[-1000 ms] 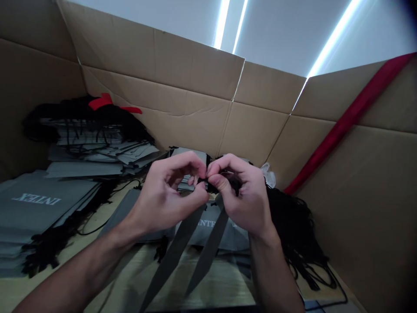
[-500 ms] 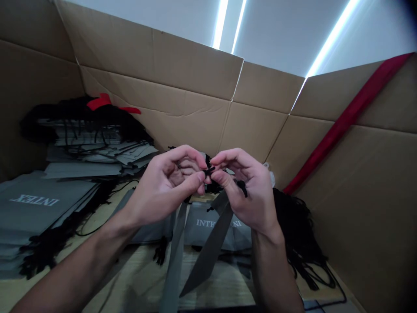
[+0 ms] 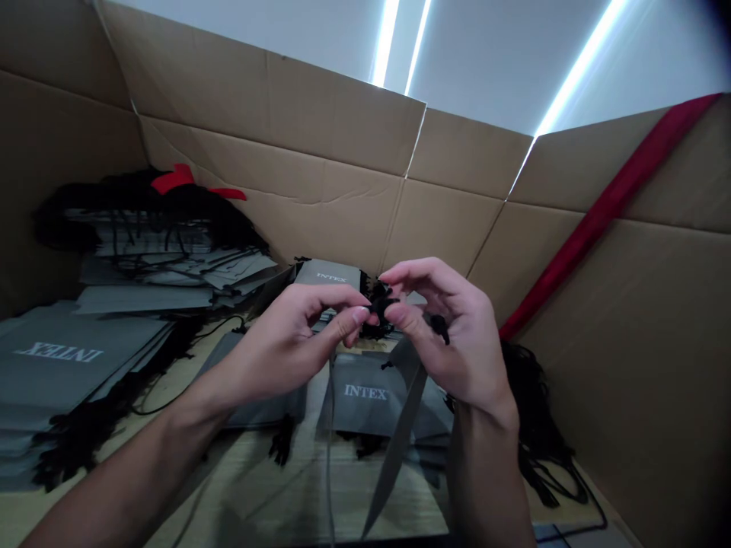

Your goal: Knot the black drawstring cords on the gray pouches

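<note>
My left hand [image 3: 285, 327] pinches a short black cord [image 3: 381, 306] between thumb and forefinger. My right hand [image 3: 465, 342] has its thumb and forefinger curled round the other side of that cord. A dark tuft of cord [image 3: 439, 327] shows against the right palm. Below the right hand hangs a grey fabric drawstring pouch [image 3: 400, 438], seen nearly edge-on. On the table under my hands lies a grey pouch lettered INTEX [image 3: 357, 415]. My fingers hide part of the cord.
Stacked grey pouches [image 3: 97, 327] with black cords fill the left side, a red strip [image 3: 174, 179] on top. More INTEX pouches [image 3: 331, 272] lie behind my hands. Black cords [image 3: 525, 388] pile at right. Cardboard walls [image 3: 320, 152] surround the table [image 3: 256, 487]; a red band [image 3: 611, 213] crosses one.
My left hand has turned, and its fingers now point more to the right. My right hand has shifted slightly right. The hanging grey fabric has swung right, uncovering the INTEX lettering below.
</note>
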`<state>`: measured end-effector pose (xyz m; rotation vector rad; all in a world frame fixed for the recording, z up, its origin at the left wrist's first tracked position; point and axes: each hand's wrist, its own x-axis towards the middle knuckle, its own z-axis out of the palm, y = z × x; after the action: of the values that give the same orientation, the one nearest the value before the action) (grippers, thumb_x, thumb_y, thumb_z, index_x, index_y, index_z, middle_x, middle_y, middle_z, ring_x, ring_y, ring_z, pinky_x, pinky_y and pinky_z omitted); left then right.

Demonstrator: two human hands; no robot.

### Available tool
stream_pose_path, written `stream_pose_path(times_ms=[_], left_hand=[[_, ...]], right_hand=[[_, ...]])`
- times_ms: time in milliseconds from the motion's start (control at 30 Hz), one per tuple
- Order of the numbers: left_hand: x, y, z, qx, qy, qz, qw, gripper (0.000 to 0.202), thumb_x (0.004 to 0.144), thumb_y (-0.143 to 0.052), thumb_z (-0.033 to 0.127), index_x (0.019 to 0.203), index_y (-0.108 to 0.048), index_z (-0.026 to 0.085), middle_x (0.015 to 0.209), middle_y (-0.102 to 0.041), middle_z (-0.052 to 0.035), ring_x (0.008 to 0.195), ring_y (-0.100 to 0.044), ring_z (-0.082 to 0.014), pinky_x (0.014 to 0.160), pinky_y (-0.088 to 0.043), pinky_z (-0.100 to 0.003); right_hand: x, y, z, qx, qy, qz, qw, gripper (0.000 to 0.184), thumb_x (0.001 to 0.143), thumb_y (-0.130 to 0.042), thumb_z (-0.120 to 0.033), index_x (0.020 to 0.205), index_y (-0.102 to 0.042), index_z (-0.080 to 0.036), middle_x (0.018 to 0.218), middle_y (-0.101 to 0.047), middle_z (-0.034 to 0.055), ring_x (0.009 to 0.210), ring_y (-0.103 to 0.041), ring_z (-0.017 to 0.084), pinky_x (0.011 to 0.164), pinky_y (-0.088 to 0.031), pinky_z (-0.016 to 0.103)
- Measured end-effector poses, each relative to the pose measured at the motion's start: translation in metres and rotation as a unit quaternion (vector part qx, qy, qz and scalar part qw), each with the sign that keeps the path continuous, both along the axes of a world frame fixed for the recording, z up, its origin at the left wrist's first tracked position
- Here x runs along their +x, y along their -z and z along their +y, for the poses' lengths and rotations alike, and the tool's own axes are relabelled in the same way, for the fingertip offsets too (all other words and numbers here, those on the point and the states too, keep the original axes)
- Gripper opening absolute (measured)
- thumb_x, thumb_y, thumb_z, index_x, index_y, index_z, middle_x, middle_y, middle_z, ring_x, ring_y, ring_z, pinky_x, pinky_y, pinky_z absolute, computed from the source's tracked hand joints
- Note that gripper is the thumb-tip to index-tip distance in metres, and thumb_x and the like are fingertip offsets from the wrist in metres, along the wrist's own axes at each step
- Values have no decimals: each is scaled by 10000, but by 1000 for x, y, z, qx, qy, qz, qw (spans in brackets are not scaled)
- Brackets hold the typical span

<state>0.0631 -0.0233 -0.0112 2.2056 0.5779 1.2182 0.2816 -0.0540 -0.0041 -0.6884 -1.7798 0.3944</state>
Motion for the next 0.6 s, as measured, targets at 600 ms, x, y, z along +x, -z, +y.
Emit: stream_pose_path(times_ms=[600], left_hand=[[6, 11, -5, 218, -67, 64, 971, 289, 1107, -535, 84, 838, -592, 170, 718, -511, 60, 619, -402, -88, 607, -344, -244]], right_hand=[[-3, 3, 14, -8, -13, -56, 998, 118, 987, -694, -76, 974, -719, -191, 861, -749, -9, 767, -769, 111, 692, -595, 176]])
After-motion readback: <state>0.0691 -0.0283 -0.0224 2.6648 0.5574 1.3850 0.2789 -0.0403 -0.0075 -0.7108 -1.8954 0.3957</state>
